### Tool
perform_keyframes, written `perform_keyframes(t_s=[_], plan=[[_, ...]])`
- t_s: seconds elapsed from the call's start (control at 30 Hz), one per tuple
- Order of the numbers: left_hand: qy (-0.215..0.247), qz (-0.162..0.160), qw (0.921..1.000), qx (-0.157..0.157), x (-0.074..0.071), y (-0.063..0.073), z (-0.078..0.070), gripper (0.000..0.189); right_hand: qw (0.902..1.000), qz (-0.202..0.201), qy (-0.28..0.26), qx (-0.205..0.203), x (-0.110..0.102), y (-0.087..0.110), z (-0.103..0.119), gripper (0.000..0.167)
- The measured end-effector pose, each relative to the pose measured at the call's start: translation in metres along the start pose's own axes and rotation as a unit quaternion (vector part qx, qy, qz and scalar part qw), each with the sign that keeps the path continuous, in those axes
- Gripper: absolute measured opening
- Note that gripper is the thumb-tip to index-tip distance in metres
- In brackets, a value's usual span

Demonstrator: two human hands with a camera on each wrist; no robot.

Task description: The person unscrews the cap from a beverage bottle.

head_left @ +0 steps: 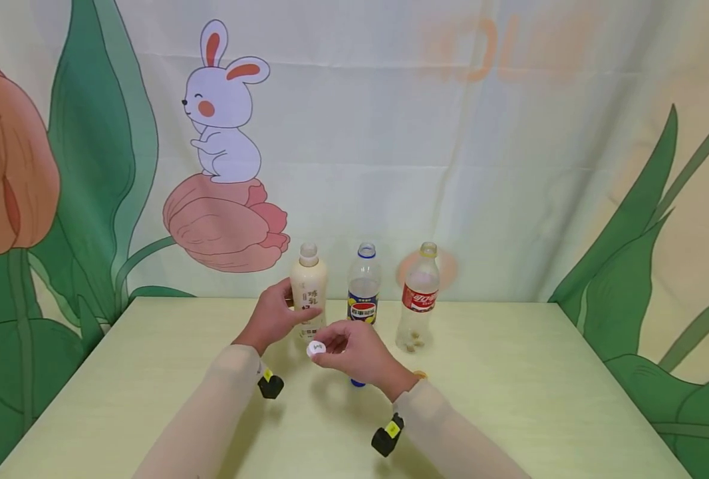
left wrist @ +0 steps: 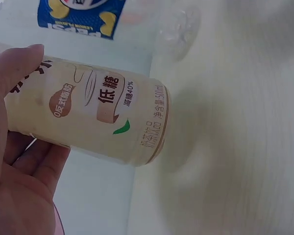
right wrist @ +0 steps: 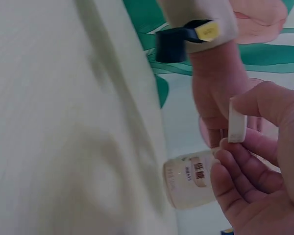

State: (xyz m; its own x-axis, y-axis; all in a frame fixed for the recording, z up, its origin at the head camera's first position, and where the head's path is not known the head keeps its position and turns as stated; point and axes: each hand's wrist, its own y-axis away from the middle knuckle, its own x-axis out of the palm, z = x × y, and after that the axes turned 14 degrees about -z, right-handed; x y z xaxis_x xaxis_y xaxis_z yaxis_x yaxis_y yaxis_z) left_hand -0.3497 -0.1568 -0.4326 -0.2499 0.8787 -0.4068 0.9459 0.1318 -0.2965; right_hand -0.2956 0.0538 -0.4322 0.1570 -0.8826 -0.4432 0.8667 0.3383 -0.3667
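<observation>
My left hand (head_left: 273, 316) grips a cream-coloured milk tea bottle (head_left: 308, 283) round its side, thumb across the front. The bottle stands upright with its neck uncovered; its printed lower label (left wrist: 108, 98) fills the left wrist view. In front of it, my right hand (head_left: 354, 352) pinches a white bottle cap (head_left: 316, 348) between thumb and index finger. The cap shows edge-on (right wrist: 237, 121) in the right wrist view, with the other fingers curved below it.
Right of the milk tea bottle stand an uncapped Pepsi bottle (head_left: 364, 279) and an uncapped Coca-Cola bottle (head_left: 422, 293) with small lumps at its bottom. A blue cap (head_left: 358, 382) and an orange cap (head_left: 420, 375) lie on the table (head_left: 510, 399), partly hidden by my right hand. A printed curtain (head_left: 360, 133) hangs behind.
</observation>
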Motion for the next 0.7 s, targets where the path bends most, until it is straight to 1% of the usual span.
perform_keyframes(t_s=[0.13,0.2,0.3,0.37,0.5,0.7], plan=[[0.002,0.003,1.0,-0.008,0.002,-0.006,0.006,0.064,0.9979,0.037,0.054,-0.006,0.019,-0.003,-0.01,0.014],[0.004,0.005,1.0,-0.004,0.002,-0.008,0.008,0.067,0.9955,0.049,0.08,-0.007,0.027,-0.004,-0.014,0.013],[0.004,0.007,1.0,-0.004,0.002,-0.009,0.008,0.069,0.9911,0.059,0.119,-0.005,0.039,-0.006,-0.018,0.012],[0.0,0.007,1.0,-0.007,0.002,-0.009,0.009,0.068,0.9888,0.064,0.135,0.0,0.045,-0.007,-0.021,0.012],[-0.002,0.006,0.9998,-0.017,0.003,-0.009,0.012,0.066,0.9859,0.072,0.15,0.017,0.053,-0.009,-0.024,0.014],[-0.007,0.001,0.9999,-0.012,0.006,-0.012,0.017,0.063,0.9843,0.072,0.154,0.047,0.058,-0.012,-0.027,0.015]])
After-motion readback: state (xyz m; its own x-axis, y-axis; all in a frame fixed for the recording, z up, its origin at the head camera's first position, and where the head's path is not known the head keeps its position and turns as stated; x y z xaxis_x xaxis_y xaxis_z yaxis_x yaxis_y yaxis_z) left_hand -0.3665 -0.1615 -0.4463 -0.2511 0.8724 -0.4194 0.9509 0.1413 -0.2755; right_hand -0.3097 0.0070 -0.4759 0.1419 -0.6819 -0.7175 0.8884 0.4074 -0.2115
